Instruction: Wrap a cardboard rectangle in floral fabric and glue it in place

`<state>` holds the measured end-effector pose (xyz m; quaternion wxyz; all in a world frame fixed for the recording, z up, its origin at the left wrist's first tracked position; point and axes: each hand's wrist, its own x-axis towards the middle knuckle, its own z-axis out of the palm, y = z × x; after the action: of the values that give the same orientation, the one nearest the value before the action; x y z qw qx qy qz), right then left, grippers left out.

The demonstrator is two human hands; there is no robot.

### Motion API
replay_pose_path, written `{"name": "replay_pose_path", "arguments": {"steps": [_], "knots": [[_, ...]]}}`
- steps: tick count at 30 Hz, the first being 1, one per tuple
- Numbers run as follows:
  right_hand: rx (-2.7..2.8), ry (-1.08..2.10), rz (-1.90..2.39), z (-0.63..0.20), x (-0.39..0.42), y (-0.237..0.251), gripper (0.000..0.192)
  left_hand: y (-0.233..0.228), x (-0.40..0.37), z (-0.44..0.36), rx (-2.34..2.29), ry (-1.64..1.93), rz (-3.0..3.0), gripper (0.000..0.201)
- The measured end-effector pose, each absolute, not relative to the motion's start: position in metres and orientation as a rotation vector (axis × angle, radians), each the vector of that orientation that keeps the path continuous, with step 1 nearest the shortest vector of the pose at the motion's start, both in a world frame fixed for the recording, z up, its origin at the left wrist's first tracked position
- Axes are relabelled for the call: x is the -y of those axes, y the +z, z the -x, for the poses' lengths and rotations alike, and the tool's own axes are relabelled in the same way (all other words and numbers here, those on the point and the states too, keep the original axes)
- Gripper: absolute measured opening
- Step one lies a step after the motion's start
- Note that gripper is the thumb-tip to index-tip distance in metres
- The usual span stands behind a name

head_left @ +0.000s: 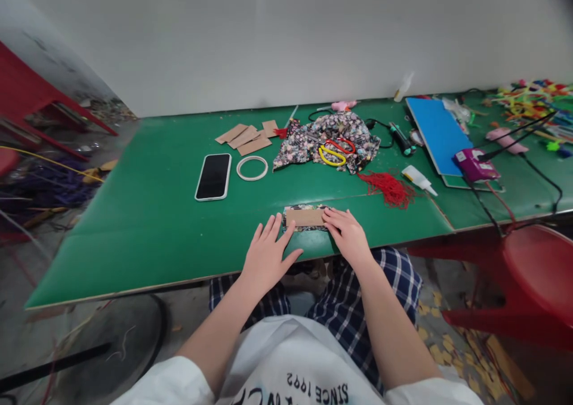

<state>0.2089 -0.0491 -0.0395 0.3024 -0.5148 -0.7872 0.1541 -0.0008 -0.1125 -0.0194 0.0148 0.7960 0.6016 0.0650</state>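
A brown cardboard strip (pixel 305 217) lies flat on a small piece of dark floral fabric (pixel 308 207) near the table's front edge. The fabric shows as a border around the strip. My left hand (pixel 268 253) rests with fingers spread, one fingertip touching the strip's left end. At the right end, my right hand (pixel 348 233) lies with its fingers stretched onto the strip and fabric. Neither hand is wrapped round anything.
Farther back on the green table (pixel 147 214) are a phone (pixel 213 177), a tape roll (pixel 240 173), cardboard pieces (pixel 255 145), crumpled floral fabric (pixel 299 145) with scissors (pixel 332 155), red cords (pixel 389 190), a glue bottle (pixel 418 179) and a blue board (pixel 439 133).
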Motion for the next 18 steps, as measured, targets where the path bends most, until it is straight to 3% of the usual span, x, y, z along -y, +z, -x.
{"name": "replay_pose_path", "arguments": {"steps": [8, 18], "knots": [[2.093, 0.415, 1.345, -0.209, 0.051, -0.036, 0.025, -0.005, 0.099, -0.001, -1.904, 0.287, -2.301, 0.048], [2.101, 0.416, 1.361, -0.207, 0.050, -0.037, 0.023, -0.029, 0.092, -0.041, -1.756, 0.431, -2.487, 0.063]]}}
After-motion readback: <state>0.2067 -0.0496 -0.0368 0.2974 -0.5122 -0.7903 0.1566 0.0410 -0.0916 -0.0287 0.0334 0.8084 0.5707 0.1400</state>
